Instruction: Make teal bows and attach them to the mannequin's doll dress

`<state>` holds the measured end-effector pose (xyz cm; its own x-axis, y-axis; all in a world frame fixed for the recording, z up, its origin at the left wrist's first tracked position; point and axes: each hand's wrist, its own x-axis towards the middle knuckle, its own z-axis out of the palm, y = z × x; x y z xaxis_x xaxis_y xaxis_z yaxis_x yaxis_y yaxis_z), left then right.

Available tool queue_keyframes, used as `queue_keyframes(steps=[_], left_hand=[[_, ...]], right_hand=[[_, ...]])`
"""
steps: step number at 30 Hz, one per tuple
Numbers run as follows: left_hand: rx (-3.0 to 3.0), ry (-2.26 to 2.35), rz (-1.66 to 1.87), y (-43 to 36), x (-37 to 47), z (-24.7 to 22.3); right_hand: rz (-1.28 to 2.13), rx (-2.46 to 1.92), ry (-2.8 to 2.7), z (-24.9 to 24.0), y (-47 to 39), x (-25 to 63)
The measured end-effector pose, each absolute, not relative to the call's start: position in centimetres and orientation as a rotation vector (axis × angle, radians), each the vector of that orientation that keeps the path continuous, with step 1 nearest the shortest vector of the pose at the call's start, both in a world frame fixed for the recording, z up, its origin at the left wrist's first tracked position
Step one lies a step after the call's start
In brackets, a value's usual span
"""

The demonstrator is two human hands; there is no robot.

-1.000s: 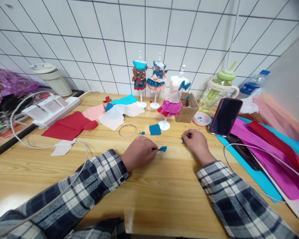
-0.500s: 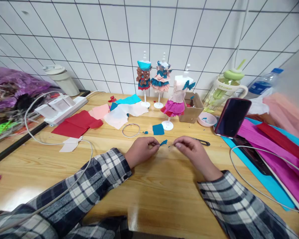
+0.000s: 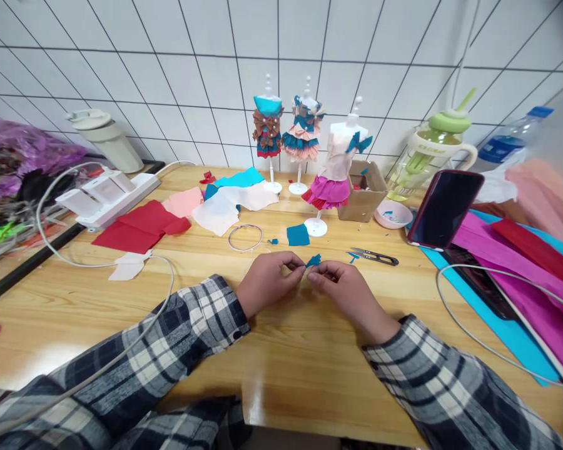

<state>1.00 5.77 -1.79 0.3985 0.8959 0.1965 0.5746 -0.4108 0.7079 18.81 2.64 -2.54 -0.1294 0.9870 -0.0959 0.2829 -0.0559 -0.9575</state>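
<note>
My left hand [image 3: 273,279] pinches the lower end of a small blue paper piece [image 3: 313,260] above the table. Close against it, the fingertips of my right hand [image 3: 344,290] are pinched together at the same piece; whether they hold something thin is hidden. Beyond my hands lie a blue square [image 3: 298,235], a blue scrap [image 3: 273,241] and a coil of thin wire [image 3: 244,238]. Black thread snips [image 3: 375,255] rest past my right hand, with a blue strip [image 3: 353,257] at their tips. Three small dress forms [image 3: 268,128] in paper dresses stand at the back.
Red paper [image 3: 138,225] and pale sheets [image 3: 216,212] lie left of centre. A power strip [image 3: 117,203] and looping white cable are farther left. Right are a cardboard box [image 3: 363,203], pink bowl [image 3: 393,215], upright phone [image 3: 445,209], green-lidded jug [image 3: 429,153] and coloured sheets [image 3: 516,269].
My right hand has moved left to meet my left hand at the blue piece, uncovering the snips and blue strip. The camera view has shifted slightly.
</note>
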Motion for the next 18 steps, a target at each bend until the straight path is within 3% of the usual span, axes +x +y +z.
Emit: queue_keyframes(steps=[6, 18], left_hand=[[2.079, 1.269, 0.764, 6.04, 0.77, -1.99], [2.073, 1.24, 0.759, 5.68, 0.91, -1.91]], right_hand=[[1.24, -1.253, -1.523, -2.61, 2.65, 18.89], [1.133, -1.459, -1.536, -2.85, 2.73, 18.65]])
